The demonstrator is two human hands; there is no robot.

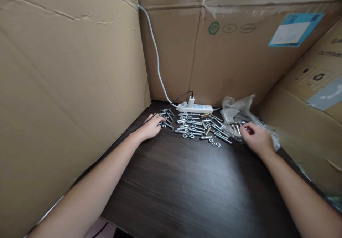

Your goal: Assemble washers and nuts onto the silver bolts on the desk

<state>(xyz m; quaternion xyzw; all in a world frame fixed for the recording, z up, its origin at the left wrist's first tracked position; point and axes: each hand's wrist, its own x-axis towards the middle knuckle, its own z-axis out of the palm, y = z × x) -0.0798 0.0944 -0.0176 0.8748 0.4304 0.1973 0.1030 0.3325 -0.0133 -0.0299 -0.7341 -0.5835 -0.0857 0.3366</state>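
Fingers bent and drawn together, my left hand (153,127) is at the left end of the spread hardware, over a small group of bolts (170,115). What its fingertips hold, if anything, is hidden. To the right, my right hand (258,139) is closed in a pinch at a crumpled clear plastic bag (235,106) with metal pieces in and beside it. I cannot make out what lies between those fingers. Between my hands lie rows of silvery bolts (194,128), some brassy sleeves (208,131), and several loose nuts (211,140) and washers (218,144).
A white power strip (205,108) with a plugged-in charger (191,101) stands behind the bolts. Its white cable (157,53) climbs the back cardboard wall. A black cord runs past my left hand. Cardboard panels (80,53) enclose the dark wooden table (192,188) on three sides.
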